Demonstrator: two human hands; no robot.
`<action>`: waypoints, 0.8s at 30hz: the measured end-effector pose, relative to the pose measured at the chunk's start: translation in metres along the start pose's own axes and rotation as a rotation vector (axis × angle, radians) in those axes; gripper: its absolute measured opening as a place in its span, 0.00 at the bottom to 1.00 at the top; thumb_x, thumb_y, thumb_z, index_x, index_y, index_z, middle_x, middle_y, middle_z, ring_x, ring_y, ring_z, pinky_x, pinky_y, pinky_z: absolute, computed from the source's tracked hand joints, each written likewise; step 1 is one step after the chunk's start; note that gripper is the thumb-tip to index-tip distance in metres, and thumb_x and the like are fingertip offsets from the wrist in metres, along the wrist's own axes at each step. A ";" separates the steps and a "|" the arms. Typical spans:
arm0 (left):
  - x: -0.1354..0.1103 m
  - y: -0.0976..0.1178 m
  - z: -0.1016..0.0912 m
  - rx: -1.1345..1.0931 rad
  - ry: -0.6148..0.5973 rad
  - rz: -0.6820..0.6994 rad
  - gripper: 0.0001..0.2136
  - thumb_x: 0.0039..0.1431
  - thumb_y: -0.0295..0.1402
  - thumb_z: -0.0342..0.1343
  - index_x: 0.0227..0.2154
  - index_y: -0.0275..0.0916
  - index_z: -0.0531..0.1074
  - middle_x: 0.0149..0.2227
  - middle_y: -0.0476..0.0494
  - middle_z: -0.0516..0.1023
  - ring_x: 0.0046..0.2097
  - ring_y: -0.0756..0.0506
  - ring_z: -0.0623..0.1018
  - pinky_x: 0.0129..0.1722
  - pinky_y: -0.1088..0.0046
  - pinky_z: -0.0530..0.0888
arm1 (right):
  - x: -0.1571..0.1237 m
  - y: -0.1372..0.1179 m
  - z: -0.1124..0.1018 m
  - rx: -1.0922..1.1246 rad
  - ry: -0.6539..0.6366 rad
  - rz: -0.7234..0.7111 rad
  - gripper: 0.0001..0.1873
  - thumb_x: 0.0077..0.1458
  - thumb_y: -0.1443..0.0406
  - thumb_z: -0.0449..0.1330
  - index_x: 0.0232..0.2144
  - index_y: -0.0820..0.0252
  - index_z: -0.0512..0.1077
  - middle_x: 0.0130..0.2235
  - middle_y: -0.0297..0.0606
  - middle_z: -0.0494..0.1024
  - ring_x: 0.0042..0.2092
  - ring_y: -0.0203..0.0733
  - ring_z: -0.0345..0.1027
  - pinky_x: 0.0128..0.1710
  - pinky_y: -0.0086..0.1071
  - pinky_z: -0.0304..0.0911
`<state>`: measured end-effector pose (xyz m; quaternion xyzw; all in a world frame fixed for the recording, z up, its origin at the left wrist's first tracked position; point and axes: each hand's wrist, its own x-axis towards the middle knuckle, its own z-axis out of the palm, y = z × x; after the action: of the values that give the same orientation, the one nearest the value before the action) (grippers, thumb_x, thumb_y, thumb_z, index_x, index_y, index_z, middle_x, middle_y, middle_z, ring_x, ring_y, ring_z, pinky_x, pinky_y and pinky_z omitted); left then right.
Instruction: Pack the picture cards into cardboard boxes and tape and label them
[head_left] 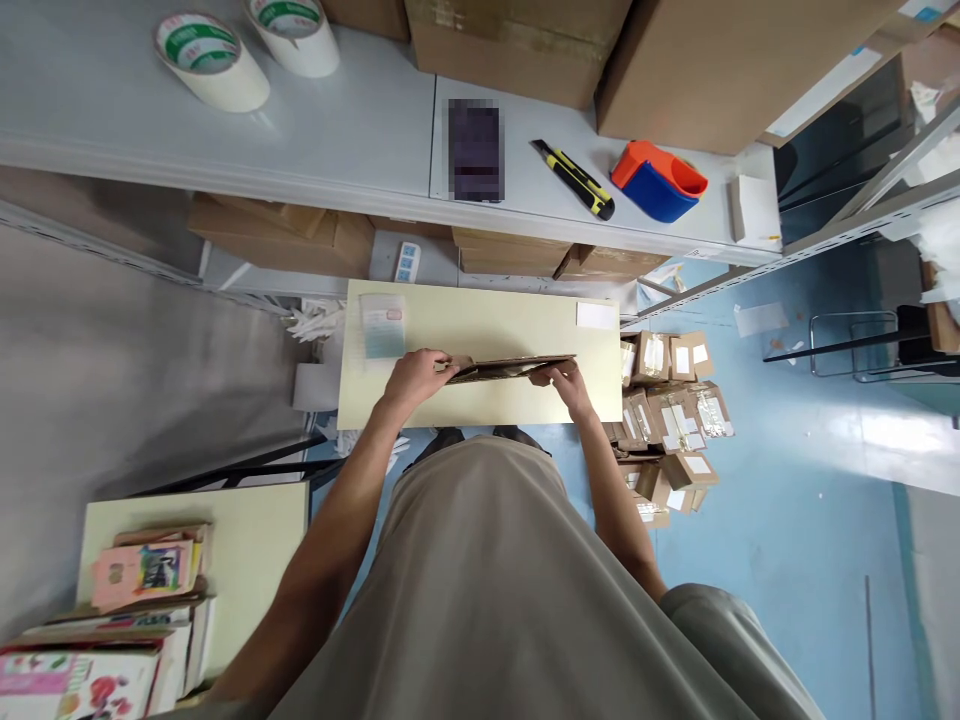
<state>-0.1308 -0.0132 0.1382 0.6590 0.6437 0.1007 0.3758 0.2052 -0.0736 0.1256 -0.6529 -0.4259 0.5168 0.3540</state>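
Note:
A flattened brown cardboard box (517,368) is held between my two hands above the pale yellow table (480,320), seen nearly edge-on. My left hand (420,380) grips its left end, fingers closed on the cardboard. At the opposite end my right hand (564,386) pinches the edge near a small flap. A narrow gap shows between the cardboard layers. On the table's left lies a printed paper slip (383,328), and a white label (595,315) rests at its right.
Above the table, a grey shelf (360,130) carries tape rolls (217,65), a utility knife (574,178), an orange-and-blue tape dispenser (658,182) and large cartons (517,50). Several small packed boxes (667,410) are piled on the blue floor at right. Books (142,580) lie on a side table at left.

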 end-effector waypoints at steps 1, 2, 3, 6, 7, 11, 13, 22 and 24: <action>-0.002 0.005 -0.003 0.062 -0.023 -0.023 0.11 0.64 0.46 0.66 0.35 0.45 0.88 0.41 0.36 0.91 0.46 0.29 0.88 0.47 0.59 0.77 | -0.004 -0.005 -0.001 -0.079 -0.029 0.064 0.16 0.67 0.49 0.60 0.42 0.54 0.76 0.42 0.42 0.87 0.55 0.54 0.81 0.58 0.44 0.77; -0.004 0.010 -0.006 0.117 -0.032 -0.036 0.14 0.68 0.46 0.63 0.35 0.45 0.88 0.40 0.36 0.91 0.45 0.30 0.88 0.45 0.61 0.76 | -0.008 -0.011 -0.002 -0.183 -0.039 0.141 0.16 0.69 0.51 0.58 0.40 0.55 0.77 0.40 0.42 0.87 0.52 0.53 0.82 0.55 0.42 0.77; -0.007 0.016 -0.010 0.163 -0.025 -0.040 0.16 0.70 0.46 0.60 0.35 0.44 0.88 0.40 0.36 0.91 0.44 0.31 0.87 0.44 0.62 0.74 | -0.012 -0.017 -0.002 -0.307 -0.036 0.213 0.15 0.71 0.54 0.56 0.39 0.56 0.77 0.38 0.44 0.87 0.50 0.53 0.83 0.52 0.40 0.77; -0.010 0.030 -0.019 0.214 0.062 -0.044 0.19 0.73 0.46 0.56 0.38 0.42 0.89 0.40 0.36 0.91 0.44 0.33 0.87 0.42 0.63 0.72 | -0.023 -0.041 0.001 -0.712 -0.013 0.279 0.13 0.72 0.62 0.55 0.42 0.61 0.79 0.42 0.52 0.89 0.49 0.57 0.84 0.49 0.39 0.74; -0.011 0.033 -0.020 0.208 0.092 -0.049 0.20 0.74 0.47 0.56 0.38 0.41 0.89 0.40 0.36 0.91 0.43 0.34 0.86 0.41 0.64 0.72 | -0.026 -0.049 0.003 -0.819 -0.008 0.265 0.13 0.73 0.64 0.55 0.44 0.62 0.79 0.44 0.55 0.89 0.49 0.59 0.85 0.48 0.40 0.73; -0.010 0.037 -0.017 0.187 0.154 -0.079 0.19 0.74 0.46 0.56 0.34 0.41 0.87 0.39 0.36 0.90 0.41 0.35 0.85 0.39 0.64 0.70 | -0.030 -0.079 0.011 -1.013 -0.040 0.213 0.16 0.77 0.65 0.52 0.53 0.64 0.78 0.48 0.58 0.88 0.51 0.61 0.84 0.48 0.40 0.70; -0.011 0.036 -0.011 0.186 0.162 -0.086 0.18 0.73 0.43 0.57 0.33 0.41 0.87 0.40 0.35 0.91 0.40 0.36 0.85 0.40 0.64 0.70 | -0.029 -0.090 0.015 -1.051 -0.055 0.208 0.16 0.79 0.66 0.51 0.54 0.65 0.78 0.49 0.58 0.88 0.52 0.61 0.84 0.49 0.40 0.70; -0.024 0.028 0.012 0.092 0.258 -0.070 0.09 0.70 0.39 0.63 0.36 0.44 0.86 0.44 0.40 0.92 0.44 0.35 0.88 0.43 0.64 0.77 | -0.029 -0.095 0.024 -1.091 -0.062 0.132 0.19 0.78 0.71 0.49 0.60 0.68 0.75 0.54 0.58 0.86 0.54 0.58 0.84 0.50 0.40 0.71; -0.025 0.028 0.015 0.068 0.277 -0.044 0.07 0.69 0.38 0.64 0.38 0.46 0.86 0.45 0.42 0.92 0.44 0.35 0.89 0.43 0.64 0.78 | -0.031 -0.095 0.024 -1.103 -0.052 0.123 0.19 0.79 0.70 0.48 0.63 0.67 0.74 0.55 0.58 0.85 0.54 0.58 0.84 0.50 0.40 0.72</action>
<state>-0.1035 -0.0383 0.1544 0.6370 0.7066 0.1606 0.2629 0.1606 -0.0648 0.2179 -0.7522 -0.6030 0.2528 -0.0817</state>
